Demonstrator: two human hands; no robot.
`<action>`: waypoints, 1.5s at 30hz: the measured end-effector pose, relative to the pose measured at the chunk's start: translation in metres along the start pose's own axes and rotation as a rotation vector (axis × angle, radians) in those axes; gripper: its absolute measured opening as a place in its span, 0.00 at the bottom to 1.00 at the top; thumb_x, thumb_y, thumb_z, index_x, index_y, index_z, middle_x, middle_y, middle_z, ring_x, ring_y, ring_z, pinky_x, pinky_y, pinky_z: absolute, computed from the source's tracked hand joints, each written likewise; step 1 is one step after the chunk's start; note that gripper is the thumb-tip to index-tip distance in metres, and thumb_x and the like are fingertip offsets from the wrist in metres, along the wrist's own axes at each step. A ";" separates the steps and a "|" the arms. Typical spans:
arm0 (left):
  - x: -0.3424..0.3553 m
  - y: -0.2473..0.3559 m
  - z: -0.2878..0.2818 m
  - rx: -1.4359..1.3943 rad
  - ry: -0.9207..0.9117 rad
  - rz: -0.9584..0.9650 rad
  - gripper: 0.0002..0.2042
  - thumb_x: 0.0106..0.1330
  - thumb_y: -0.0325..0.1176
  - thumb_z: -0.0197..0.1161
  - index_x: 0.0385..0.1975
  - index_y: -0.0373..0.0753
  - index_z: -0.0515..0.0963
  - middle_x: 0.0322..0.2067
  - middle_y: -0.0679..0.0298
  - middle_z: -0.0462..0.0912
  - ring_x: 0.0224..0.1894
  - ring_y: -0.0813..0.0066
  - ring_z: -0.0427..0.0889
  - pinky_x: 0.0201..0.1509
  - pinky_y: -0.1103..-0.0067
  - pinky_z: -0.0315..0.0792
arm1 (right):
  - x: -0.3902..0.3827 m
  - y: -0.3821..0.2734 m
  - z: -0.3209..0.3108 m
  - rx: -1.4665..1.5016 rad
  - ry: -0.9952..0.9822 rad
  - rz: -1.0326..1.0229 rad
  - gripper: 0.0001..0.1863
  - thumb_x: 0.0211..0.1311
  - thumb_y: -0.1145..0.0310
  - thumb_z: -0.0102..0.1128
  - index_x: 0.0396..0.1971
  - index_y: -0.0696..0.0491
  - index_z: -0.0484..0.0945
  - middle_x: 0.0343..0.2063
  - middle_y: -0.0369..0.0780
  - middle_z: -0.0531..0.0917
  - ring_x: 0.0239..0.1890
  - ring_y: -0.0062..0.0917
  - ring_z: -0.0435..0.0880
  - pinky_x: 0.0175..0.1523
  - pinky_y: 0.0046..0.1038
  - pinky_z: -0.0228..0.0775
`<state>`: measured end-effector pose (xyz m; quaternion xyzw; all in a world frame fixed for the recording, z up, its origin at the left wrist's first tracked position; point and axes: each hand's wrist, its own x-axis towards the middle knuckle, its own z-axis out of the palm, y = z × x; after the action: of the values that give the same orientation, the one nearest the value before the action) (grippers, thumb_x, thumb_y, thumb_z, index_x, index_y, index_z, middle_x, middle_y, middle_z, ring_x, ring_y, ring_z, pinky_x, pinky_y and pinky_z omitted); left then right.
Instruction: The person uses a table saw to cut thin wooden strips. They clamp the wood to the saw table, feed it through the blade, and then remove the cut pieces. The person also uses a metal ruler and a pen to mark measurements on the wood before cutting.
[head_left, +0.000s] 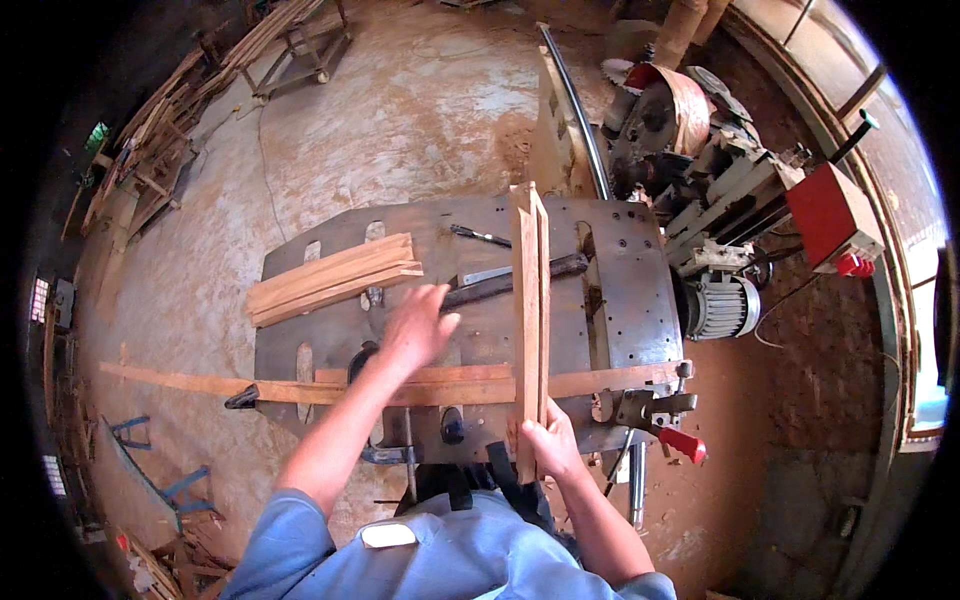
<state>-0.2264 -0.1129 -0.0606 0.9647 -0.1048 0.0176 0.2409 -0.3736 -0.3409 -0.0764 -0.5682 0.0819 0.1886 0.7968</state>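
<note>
My right hand (550,442) is closed round the near end of a pale wooden strip (530,300), grooved lengthwise, which points away from me across the metal machine table (640,300). Above the table, left of that strip, my left hand (415,328) has its thumb and fingers apart and nothing visible in it. Close to its fingertips lie a dark bar (560,270) and a flat metal blade (485,275), partly hidden by the held strip. Further left rests a stack of cut wooden strips (335,280). A slim black tool (480,236) lies beyond the bar.
A long wooden rail (220,382) runs along the near edge, with a red-handled clamp (682,443) at its right end. Machinery with a motor (722,306) and a red switch box (835,218) stands on the right. Timber (160,110) is piled at far left.
</note>
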 end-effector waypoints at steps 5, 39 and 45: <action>0.034 -0.052 0.023 0.248 -0.180 0.175 0.16 0.55 0.37 0.66 0.38 0.32 0.75 0.39 0.51 0.74 0.49 0.52 0.73 0.53 0.63 0.69 | -0.015 0.009 -0.017 0.025 0.002 -0.053 0.27 0.51 0.47 0.62 0.37 0.57 0.72 0.24 0.39 0.77 0.25 0.23 0.78 0.31 0.27 0.74; -0.117 0.016 -0.112 -0.611 0.507 -0.262 0.09 0.66 0.32 0.56 0.42 0.37 0.71 0.38 0.62 0.76 0.37 0.68 0.80 0.46 0.72 0.78 | 0.005 -0.076 0.088 -0.606 -0.633 -0.247 0.26 0.45 0.54 0.73 0.35 0.61 0.81 0.42 0.52 0.75 0.45 0.42 0.74 0.53 0.37 0.66; -0.140 0.016 -0.085 -1.674 0.688 -0.311 0.31 0.66 0.36 0.62 0.65 0.42 0.54 0.38 0.59 0.75 0.34 0.68 0.80 0.37 0.70 0.80 | 0.014 -0.047 0.123 -0.700 -0.757 -0.594 0.27 0.45 0.50 0.73 0.35 0.59 0.79 0.45 0.56 0.72 0.48 0.50 0.74 0.51 0.41 0.70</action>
<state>-0.3649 -0.0592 0.0103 0.4202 0.1252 0.1894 0.8786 -0.3527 -0.2358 0.0015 -0.6891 -0.4374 0.1630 0.5543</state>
